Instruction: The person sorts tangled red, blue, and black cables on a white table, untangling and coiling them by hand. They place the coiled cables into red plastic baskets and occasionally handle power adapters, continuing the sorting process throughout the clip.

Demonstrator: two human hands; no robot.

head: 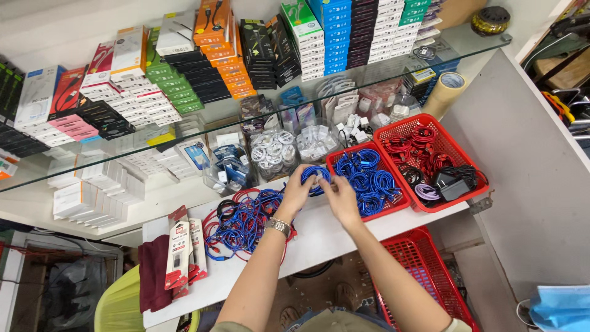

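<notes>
My left hand (296, 192), with a metal watch on its wrist, and my right hand (340, 198) meet above the white counter (319, 237). Both hold a coiled blue cable (316, 176) between their fingers. A loose tangle of blue and red cables (244, 222) lies on the counter just left of my left hand. Directly right of my right hand sits a small red basket (399, 203) filled with coiled blue cables (367, 175).
A bigger red basket (444, 144) with red cables and a black charger stands at the right. Clear tubs of white cables sit behind my hands. Boxes stack on a glass shelf (369, 72) above. Packaged items (179, 249) lie at left; another red basket (424, 264) sits below.
</notes>
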